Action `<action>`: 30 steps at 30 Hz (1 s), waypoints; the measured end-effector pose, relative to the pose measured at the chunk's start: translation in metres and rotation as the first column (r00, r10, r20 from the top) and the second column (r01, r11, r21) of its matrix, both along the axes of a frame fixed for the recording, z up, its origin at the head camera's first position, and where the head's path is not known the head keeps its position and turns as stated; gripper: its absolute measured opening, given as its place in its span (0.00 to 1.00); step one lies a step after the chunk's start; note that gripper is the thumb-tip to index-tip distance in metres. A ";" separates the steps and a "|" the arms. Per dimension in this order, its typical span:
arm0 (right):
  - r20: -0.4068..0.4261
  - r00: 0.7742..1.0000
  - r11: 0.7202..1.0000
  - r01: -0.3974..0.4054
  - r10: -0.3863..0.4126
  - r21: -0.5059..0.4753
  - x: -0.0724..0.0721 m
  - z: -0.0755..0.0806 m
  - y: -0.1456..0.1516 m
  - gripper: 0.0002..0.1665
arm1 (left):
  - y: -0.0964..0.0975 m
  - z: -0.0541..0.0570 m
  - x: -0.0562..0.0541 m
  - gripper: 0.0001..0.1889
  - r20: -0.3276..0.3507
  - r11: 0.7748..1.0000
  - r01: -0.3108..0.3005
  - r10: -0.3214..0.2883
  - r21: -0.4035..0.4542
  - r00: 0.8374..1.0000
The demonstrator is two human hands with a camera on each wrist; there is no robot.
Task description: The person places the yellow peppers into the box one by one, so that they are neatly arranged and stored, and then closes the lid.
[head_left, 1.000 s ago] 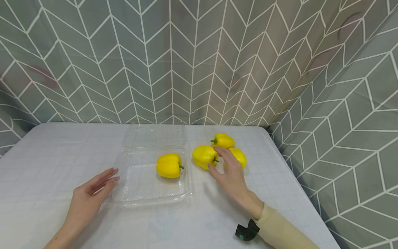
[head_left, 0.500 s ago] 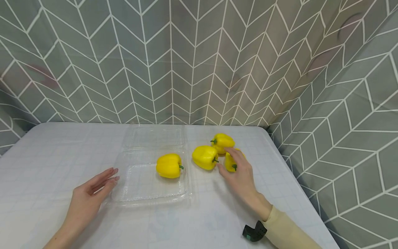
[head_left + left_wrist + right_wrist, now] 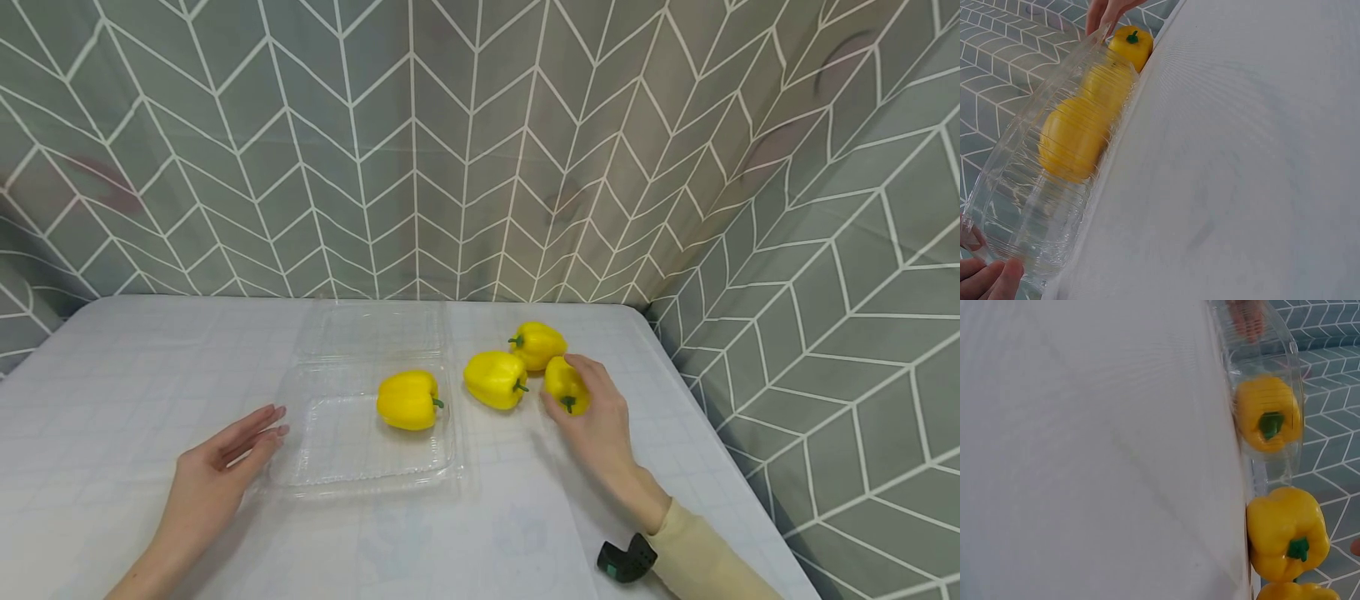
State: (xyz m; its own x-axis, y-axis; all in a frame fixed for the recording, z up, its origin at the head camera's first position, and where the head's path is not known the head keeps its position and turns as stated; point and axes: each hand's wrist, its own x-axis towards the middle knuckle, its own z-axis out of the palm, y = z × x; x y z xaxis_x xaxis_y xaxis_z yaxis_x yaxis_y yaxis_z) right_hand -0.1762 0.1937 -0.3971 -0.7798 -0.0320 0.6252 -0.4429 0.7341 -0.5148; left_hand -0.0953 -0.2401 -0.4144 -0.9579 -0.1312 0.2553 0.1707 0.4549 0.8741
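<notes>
A yellow bell pepper lies at the right of a small group. My right hand reaches around it, thumb at its near left side and fingers at its far right side. A second pepper lies left of it and a third pepper behind. Another pepper sits in the right part of a clear plastic clamshell container, whose lid is folded back. At the container's left rim rest the fingertips of my left hand, fingers nearly straight. The left wrist view shows these fingers at a corner.
The white-covered table ends at a grey curtain with white zigzag lines, at the back and right. A black device is worn beside the right sleeve.
My right hand has moved rightward, from the left pepper of the group to the right one. My left hand, the container and the peppers have stayed in place.
</notes>
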 end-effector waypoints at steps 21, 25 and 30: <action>0.134 0.986 0.991 0.108 -0.098 -0.073 -0.005 -0.010 0.012 0.38 | -0.002 -0.002 -0.001 0.24 0.023 1.000 0.007 -0.007 0.008 1.000; 0.156 0.981 0.989 0.125 -0.111 -0.083 -0.007 -0.013 0.013 0.40 | -0.002 -0.003 -0.002 0.25 0.026 1.000 0.007 -0.007 -0.006 1.000; 0.180 0.977 0.986 0.131 -0.112 -0.103 -0.008 -0.017 0.013 0.42 | -0.002 -0.002 -0.002 0.25 0.033 1.000 -0.001 0.002 -0.017 0.999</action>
State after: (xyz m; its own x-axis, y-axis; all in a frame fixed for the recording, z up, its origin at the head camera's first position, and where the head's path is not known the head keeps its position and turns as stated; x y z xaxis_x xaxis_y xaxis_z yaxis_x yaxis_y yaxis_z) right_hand -0.1842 0.2069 -0.4137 -0.8701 0.1330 0.4746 -0.2509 0.7094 -0.6587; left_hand -0.0972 -0.2423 -0.4162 -0.9657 -0.1285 0.2258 0.1411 0.4703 0.8712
